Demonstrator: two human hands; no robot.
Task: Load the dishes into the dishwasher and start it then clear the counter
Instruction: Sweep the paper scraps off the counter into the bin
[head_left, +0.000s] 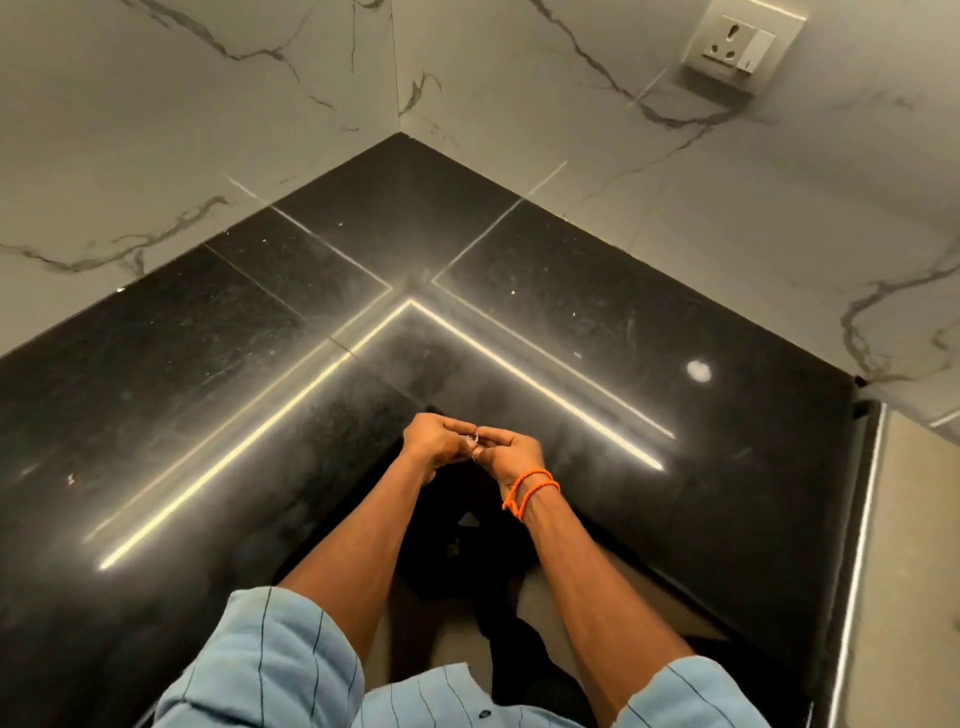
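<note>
Now both hands meet over counter (675, 322), left hand (435, 441), right hand (511, 451) pinching small shiny item (472, 437); orientation unclear.

Dim warm indoor light, source overhead and out of frame. Black polished counter (571, 322) acts as a mirror: two bright strip reflections meet in a V at centre, plus a round white glare spot (698, 371) on the right. Marble wall tiles (597, 156) evenly lit, greyish-beige, soft shadow under the wall socket (740, 47). Area below the counter edge near black (detail lost). Wide-angle bending visible at counter edges and frame corners. Overall slightly soft; small thing between the hands (475, 447) blurred, can't resolve it. Sleeves (270, 670) at bottom reasonably sharp
</note>
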